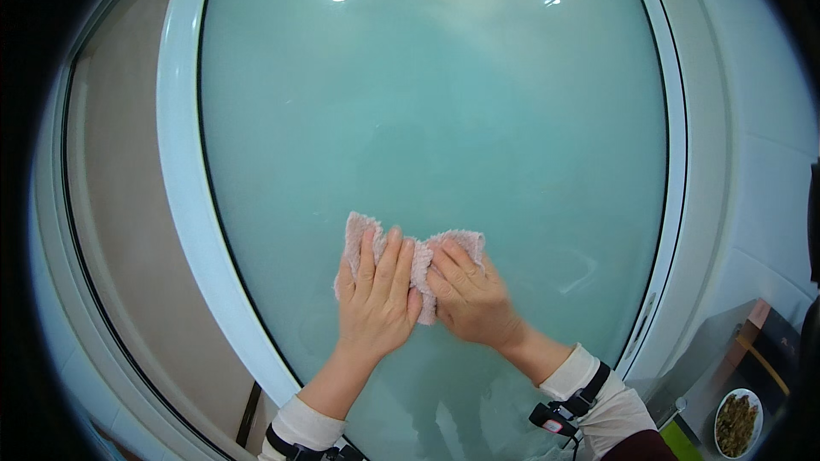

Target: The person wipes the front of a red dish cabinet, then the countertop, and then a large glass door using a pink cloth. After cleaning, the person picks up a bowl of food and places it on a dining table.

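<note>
You are mid-wipe: your left hand [373, 294] and right hand [472, 297] lie flat, fingers spread, side by side on a small pale pink fluffy cloth [416, 258], pressing it against the lower middle of the frosted pale green glass pane [427, 102] in its white frame [181, 171]. Neither hand grips; both pin the cloth with open palms. The next stroke probably calls for even pressure, so the cloth stays flat and does not bunch between your hands.
</note>
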A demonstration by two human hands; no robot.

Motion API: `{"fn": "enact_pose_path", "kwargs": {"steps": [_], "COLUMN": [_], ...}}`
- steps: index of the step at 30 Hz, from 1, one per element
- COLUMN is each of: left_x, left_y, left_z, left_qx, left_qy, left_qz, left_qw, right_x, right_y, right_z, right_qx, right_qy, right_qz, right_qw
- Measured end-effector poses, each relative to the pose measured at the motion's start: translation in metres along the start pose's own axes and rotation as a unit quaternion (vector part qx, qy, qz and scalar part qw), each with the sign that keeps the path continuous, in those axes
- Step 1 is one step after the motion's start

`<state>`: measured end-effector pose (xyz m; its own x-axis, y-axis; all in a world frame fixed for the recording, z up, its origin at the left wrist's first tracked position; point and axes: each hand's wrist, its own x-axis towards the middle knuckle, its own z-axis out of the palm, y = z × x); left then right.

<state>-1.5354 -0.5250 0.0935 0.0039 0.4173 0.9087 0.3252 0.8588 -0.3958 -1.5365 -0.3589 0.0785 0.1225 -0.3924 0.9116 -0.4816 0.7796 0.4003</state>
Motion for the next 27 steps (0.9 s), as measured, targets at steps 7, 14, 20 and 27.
{"fn": "enact_pose_path", "kwargs": {"steps": [7, 14, 20, 27], "left_x": [0.05, 0.069, 0.02, -0.011], "left_y": [-0.002, 0.019, -0.041, -0.075], "left_z": [0.002, 0.015, -0.044, -0.083], "left_qx": [-0.06, -0.107, -0.095, -0.103], "left_qy": [0.069, 0.07, 0.057, 0.053], "left_qz": [0.051, 0.103, 0.12, 0.092], "left_qw": [0.995, 0.986, 0.987, 0.989], "right_x": [0.026, -0.007, 0.014, 0.045], "right_y": [0.024, 0.052, -0.039, -0.1], "right_z": [-0.012, -0.018, -0.002, 0.004], "right_qx": [-0.079, -0.111, -0.108, -0.09], "right_qy": [0.044, 0.065, 0.057, 0.05], "right_qz": [0.037, 0.062, 0.08, 0.089], "right_qw": [0.995, 0.99, 0.989, 0.991]}}
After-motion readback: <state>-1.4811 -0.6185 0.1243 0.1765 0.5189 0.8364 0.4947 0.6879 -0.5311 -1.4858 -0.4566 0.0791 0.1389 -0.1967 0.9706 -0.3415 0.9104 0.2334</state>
